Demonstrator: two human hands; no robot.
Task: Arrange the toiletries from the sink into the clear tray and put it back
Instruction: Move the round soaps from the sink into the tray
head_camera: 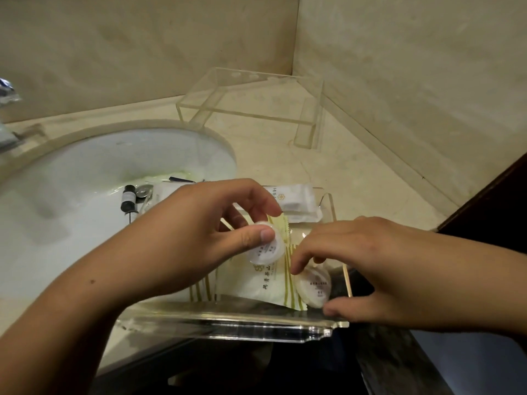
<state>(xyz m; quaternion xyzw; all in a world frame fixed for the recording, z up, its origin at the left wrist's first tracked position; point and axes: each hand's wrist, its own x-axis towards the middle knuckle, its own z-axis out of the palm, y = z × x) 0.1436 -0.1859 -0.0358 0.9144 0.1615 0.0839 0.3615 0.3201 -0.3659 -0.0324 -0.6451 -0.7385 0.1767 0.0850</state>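
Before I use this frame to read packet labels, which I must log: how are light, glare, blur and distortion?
Head view: dim, yellowish light; glare streaks along the clear tray near rim; wide-angle distortion bows the walls; the faucet at the left edge is smeared; print on the striped packet shows but soft; that on the round packet pinched by the left hand is too small to read.

Sink left of tray; stand behind.

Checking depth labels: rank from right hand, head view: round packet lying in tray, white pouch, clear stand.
1. Round packet: at the right hand's fingers, in the tray.
2. White pouch: tray's far end.
3. Clear stand: far back corner.
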